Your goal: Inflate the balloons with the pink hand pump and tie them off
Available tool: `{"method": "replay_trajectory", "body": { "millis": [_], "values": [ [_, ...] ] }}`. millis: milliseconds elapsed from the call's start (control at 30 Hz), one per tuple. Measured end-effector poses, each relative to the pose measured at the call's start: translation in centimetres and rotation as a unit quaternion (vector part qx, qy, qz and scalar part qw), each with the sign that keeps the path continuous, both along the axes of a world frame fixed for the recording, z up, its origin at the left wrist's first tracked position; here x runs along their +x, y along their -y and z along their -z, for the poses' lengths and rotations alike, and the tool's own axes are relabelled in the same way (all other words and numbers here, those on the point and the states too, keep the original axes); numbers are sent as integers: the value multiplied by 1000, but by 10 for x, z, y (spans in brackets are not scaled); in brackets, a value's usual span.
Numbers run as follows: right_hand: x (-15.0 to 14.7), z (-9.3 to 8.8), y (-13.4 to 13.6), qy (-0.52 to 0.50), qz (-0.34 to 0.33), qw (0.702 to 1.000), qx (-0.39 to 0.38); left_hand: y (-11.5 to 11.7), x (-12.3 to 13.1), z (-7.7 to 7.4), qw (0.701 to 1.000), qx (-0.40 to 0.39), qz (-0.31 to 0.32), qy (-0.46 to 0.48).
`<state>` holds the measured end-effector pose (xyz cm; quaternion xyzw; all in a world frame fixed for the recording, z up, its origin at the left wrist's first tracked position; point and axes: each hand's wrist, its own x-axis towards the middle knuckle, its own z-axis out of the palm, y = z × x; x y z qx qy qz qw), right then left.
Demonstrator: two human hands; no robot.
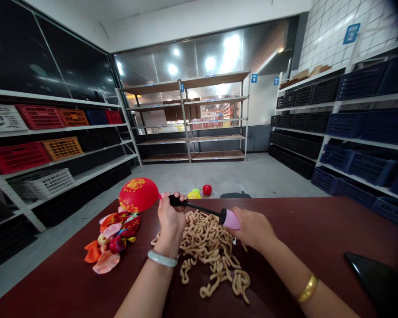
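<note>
A red balloon (138, 194) with a gold pattern, partly inflated, sits on the nozzle end of a hand pump (204, 209). My left hand (171, 216) is closed round the pump's black front end and the balloon's neck. The pump's lilac handle is in the grip of my right hand (252, 227), with the black rod drawn out between both hands. Under the pump lies a heap of beige, twisted rope-like pieces (212, 247). Left of my left hand is a pile of limp balloons (116, 236) in red, orange, pink and yellow.
The dark red table (285, 274) carries a dark flat object (371, 274) at the right. On the floor beyond lie a red ball-like balloon (207, 190) and a yellow one (194, 194). Shelves with crates (29, 157) line the left and right walls.
</note>
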<state>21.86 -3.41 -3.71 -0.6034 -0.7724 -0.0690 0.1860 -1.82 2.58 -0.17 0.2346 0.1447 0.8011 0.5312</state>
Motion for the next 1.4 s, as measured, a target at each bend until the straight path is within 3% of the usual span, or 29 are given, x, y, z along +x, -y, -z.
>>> {"method": "replay_trajectory", "body": {
  "millis": [133, 367, 533, 700, 967, 1067, 1233, 1400],
  "values": [
    [1, 1, 0, 23, 5, 1000, -9, 3, 8, 8, 1000, -5, 12, 5],
    [-14, 0, 12, -2, -9, 1000, -19, 31, 58, 24, 998, -30, 48, -1],
    [-24, 0, 19, -30, -9, 999, -10, 48, 75, 24, 995, -59, 86, -4],
    [-30, -2, 20, -50, -2, 999, -16, 44, 64, 14, 996, -29, 82, -15],
    [-10, -4, 6, -18, 3, 999, -34, 9, 0, -4, 1000, -17, 24, 8],
    [-2, -2, 3, -7, -4, 1000, -23, 4, -12, -6, 1000, -12, 3, 16],
    [-2, 4, 3, 11, -7, 1000, -23, 7, -1, 2, 1000, -4, 6, 17],
    [-16, 4, 10, -3, -8, 999, -32, 24, 33, 12, 999, -6, 40, 5]
  ]
}}
